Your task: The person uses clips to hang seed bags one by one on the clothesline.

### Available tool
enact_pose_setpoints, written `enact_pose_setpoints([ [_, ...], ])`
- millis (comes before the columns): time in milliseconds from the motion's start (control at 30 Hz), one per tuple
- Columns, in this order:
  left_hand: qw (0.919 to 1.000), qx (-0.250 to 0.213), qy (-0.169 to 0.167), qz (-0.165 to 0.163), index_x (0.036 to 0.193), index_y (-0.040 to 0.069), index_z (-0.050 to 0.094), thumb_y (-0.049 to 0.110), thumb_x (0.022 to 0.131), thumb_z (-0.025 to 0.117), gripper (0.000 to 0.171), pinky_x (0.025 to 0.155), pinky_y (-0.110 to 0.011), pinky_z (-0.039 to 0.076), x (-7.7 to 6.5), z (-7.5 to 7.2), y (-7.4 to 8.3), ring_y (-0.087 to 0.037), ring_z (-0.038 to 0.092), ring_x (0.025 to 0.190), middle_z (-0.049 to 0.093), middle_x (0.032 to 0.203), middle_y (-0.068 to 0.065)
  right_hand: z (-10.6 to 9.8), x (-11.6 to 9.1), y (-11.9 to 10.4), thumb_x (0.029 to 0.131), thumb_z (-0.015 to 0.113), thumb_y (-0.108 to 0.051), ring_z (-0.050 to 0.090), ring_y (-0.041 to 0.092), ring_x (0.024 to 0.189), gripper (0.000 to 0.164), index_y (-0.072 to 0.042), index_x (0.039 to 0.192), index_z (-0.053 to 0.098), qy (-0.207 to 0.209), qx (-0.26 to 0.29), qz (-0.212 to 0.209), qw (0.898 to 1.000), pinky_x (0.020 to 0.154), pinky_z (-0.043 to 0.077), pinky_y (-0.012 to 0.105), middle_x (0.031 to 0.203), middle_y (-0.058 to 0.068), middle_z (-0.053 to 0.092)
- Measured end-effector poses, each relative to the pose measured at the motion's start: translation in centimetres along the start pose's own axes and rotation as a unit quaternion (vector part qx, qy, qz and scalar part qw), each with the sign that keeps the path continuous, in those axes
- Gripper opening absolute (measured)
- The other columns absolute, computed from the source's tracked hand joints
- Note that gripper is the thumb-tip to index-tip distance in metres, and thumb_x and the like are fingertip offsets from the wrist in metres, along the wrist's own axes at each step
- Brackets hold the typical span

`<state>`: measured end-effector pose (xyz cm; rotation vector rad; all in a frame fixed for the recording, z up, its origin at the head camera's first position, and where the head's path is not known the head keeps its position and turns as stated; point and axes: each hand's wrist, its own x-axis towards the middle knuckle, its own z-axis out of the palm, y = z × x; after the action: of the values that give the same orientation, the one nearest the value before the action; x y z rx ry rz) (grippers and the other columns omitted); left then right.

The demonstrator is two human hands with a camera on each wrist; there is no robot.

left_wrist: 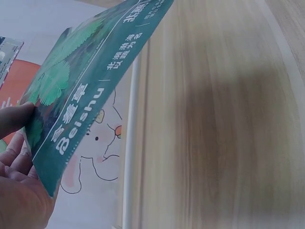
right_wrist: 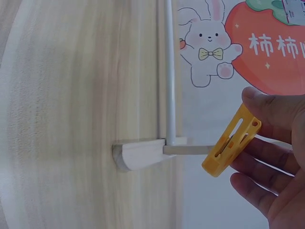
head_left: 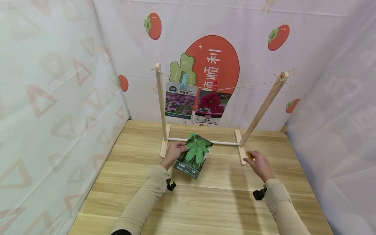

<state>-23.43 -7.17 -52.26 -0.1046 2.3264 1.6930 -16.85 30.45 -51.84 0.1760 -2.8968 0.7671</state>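
Observation:
My left hand [head_left: 175, 152] pinches a green seed packet [head_left: 195, 155] with a leafy plant printed on it, thumb on the front and fingers behind. The packet is tilted, held above the table in front of the rack. In my right hand [head_left: 260, 164], thumb and fingers pinch a yellow clothespin [right_wrist: 232, 140], near the foot of the rack's right post. On the rack's string [head_left: 252, 85] hang two packets: a purple-flower packet [head_left: 180, 103] under a light blue clothespin [head_left: 184, 80], and a magenta-flower packet [head_left: 210, 107] under a red clothespin [head_left: 215, 86].
Two wooden posts, the left post [head_left: 161, 101] and the right post [head_left: 264, 109], stand on flat feet joined by a white rod [head_left: 224, 143]. Behind the rack hangs a printed cloth [head_left: 249, 19]. The wood-grain table [head_left: 205, 209] extends toward me.

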Motion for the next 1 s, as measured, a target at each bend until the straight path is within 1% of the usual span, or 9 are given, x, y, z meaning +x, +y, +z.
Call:
enact_pose_setpoints([
  [167, 1.0, -0.004, 0.007, 0.004, 0.112, 0.001, 0.068, 0.017, 0.09, 0.069, 0.027, 0.084, -0.034, 0.053, 0.0, 0.1, 0.5, -0.019, 0.066, 0.09, 0.071, 0.103, -0.014, -0.4, 0.4, -0.2, 0.088, 0.072, -0.015, 0.061, 0.032, 0.082, 0.035, 0.008, 0.113, 0.066, 0.018, 0.01, -0.005, 1.0, 0.071, 0.05, 0.049, 0.096, 0.023, 0.064],
  [367, 0.9998, -0.01, 0.011, 0.015, 0.107, 0.0, 0.068, 0.015, 0.09, 0.07, 0.023, 0.081, -0.031, 0.052, -0.1, 0.0, 1.2, -0.017, 0.064, 0.088, 0.07, 0.099, -0.014, -0.7, 0.5, -0.8, 0.088, 0.072, -0.016, 0.061, 0.035, 0.086, 0.035, 0.008, 0.113, 0.066, 0.031, 0.025, -0.006, 0.999, 0.075, 0.051, 0.053, 0.097, 0.024, 0.064],
  [467, 0.9996, -0.013, 0.013, 0.02, 0.108, 0.0, 0.067, 0.015, 0.09, 0.07, 0.024, 0.083, -0.033, 0.052, -0.3, 0.0, 1.5, -0.019, 0.064, 0.091, 0.07, 0.1, -0.014, -0.7, 0.6, -1.0, 0.089, 0.072, -0.016, 0.062, 0.035, 0.087, 0.035, 0.008, 0.113, 0.066, 0.038, 0.033, -0.008, 0.999, 0.076, 0.051, 0.054, 0.098, 0.023, 0.064],
  [633, 0.9993, -0.019, 0.015, 0.028, 0.115, 0.0, 0.067, 0.016, 0.09, 0.069, 0.029, 0.09, -0.036, 0.053, -0.4, -0.1, 2.0, -0.021, 0.065, 0.098, 0.069, 0.104, -0.014, -1.0, 0.8, -1.6, 0.088, 0.072, -0.014, 0.062, 0.036, 0.088, 0.033, 0.007, 0.113, 0.066, 0.059, 0.047, -0.012, 0.997, 0.077, 0.051, 0.053, 0.097, 0.022, 0.065],
  [733, 0.9992, -0.02, 0.015, 0.031, 0.117, 0.0, 0.067, 0.016, 0.091, 0.069, 0.03, 0.091, -0.036, 0.053, -0.4, -0.1, 2.2, -0.021, 0.065, 0.099, 0.069, 0.105, -0.014, -1.3, 0.9, -2.0, 0.087, 0.073, -0.013, 0.063, 0.037, 0.089, 0.033, 0.007, 0.112, 0.067, 0.072, 0.055, -0.014, 0.996, 0.077, 0.052, 0.054, 0.097, 0.023, 0.065],
  [833, 0.9991, -0.023, 0.015, 0.032, 0.116, 0.0, 0.067, 0.016, 0.09, 0.07, 0.031, 0.089, -0.036, 0.053, -0.5, -0.1, 2.7, -0.021, 0.065, 0.097, 0.07, 0.103, -0.014, -1.5, 1.0, -2.4, 0.087, 0.073, -0.013, 0.064, 0.038, 0.091, 0.033, 0.007, 0.113, 0.066, 0.077, 0.059, -0.012, 0.995, 0.078, 0.052, 0.055, 0.098, 0.024, 0.065],
  [1000, 0.9984, -0.019, 0.015, 0.05, 0.113, -0.001, 0.068, 0.017, 0.089, 0.071, 0.029, 0.083, -0.035, 0.055, -0.4, -0.1, 3.0, -0.025, 0.068, 0.092, 0.071, 0.099, -0.015, -1.9, 1.0, -3.0, 0.087, 0.073, -0.011, 0.064, 0.04, 0.091, 0.034, 0.006, 0.115, 0.066, 0.087, 0.067, -0.02, 0.994, 0.079, 0.053, 0.056, 0.099, 0.025, 0.067],
])
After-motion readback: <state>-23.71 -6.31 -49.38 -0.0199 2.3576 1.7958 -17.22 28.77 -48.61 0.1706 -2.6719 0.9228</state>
